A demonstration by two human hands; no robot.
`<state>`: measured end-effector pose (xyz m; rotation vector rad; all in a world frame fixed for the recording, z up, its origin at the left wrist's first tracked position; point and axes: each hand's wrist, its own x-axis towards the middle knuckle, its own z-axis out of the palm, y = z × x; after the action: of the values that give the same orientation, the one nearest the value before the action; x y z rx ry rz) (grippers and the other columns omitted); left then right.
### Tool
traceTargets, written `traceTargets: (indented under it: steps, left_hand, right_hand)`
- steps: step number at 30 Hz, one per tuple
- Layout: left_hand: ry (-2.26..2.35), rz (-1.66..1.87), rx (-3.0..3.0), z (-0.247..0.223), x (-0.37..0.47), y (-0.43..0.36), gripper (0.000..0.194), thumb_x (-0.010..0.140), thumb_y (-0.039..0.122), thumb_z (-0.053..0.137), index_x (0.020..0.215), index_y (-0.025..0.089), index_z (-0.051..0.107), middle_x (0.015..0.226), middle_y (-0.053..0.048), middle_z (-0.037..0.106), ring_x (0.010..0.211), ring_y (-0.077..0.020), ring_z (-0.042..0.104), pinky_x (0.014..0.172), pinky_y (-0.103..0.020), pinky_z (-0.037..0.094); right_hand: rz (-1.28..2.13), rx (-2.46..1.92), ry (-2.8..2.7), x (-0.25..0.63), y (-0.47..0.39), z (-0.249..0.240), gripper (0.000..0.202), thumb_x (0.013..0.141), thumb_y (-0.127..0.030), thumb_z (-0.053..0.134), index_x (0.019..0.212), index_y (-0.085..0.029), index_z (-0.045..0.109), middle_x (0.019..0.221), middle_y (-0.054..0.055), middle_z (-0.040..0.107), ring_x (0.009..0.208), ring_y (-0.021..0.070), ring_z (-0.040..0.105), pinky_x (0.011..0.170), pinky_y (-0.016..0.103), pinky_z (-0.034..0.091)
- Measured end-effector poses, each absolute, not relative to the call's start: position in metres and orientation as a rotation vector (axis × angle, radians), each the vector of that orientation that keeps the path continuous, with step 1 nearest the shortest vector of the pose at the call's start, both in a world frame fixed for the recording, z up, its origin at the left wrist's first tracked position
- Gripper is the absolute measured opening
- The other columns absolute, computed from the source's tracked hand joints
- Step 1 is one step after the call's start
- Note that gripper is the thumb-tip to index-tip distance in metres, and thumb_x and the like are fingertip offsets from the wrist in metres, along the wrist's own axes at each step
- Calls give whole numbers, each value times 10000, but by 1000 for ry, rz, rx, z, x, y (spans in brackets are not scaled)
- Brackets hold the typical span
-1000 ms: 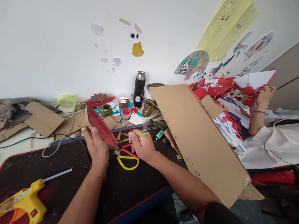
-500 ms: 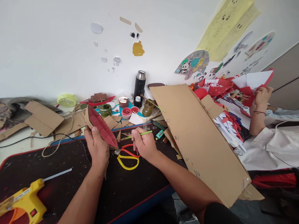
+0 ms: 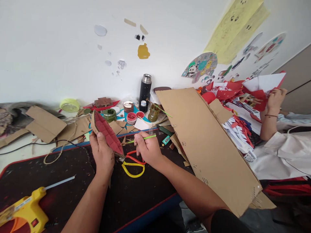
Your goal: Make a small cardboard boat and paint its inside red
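Note:
My left hand (image 3: 103, 150) grips a cardboard boat (image 3: 108, 132) with a red-painted inside, held tilted above the dark mat. In my right hand (image 3: 148, 149) is a thin green paintbrush (image 3: 143, 138), pinched by the fingers, its tip end pointing left toward the boat's edge. Whether the tip touches the cardboard I cannot tell. Under the hands lie scissors (image 3: 133, 170) with one red and one yellow handle loop; their blades are mostly hidden. Behind the boat stand open pots of red paint (image 3: 131, 118) and a jar of green paint (image 3: 109, 115).
A yellow glue gun (image 3: 29, 210) lies at the lower left. A large cardboard sheet (image 3: 204, 145) leans across the right side. A black thermos (image 3: 145, 89) stands by the wall. At the far right, another person's hand (image 3: 275, 100) holds red and white paper.
The boat has turned slightly, showing more of its red inside. My right hand has shifted a little left with the brush. The co-worker's hand has moved slightly right.

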<state>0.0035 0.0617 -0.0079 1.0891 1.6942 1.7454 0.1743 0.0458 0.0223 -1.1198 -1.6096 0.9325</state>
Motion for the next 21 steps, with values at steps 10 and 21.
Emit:
traceTargets:
  steps: [10,21]
  left_hand:
    - [1716,1712,1091,-7,4,61,656,1075,708,441,1391,171,647,1384,-154,673,1290,-310,617,1211,-446,403]
    - [1667,1698,1090,-5,8,60,680,1062,723,463,1410,171,655,1414,-167,687,1301,-318,632,1181,-452,450]
  right_hand:
    - [916,-1114,-1576,176,50,18,520,1147,-626,426,854,-237,610,496,-56,539,463,143,613,551,239,466]
    - [861,-1073,-1555,173,63,29,501,1145,-606,439,863,-237,629,514,-55,556,469,138,612,542,236,463]
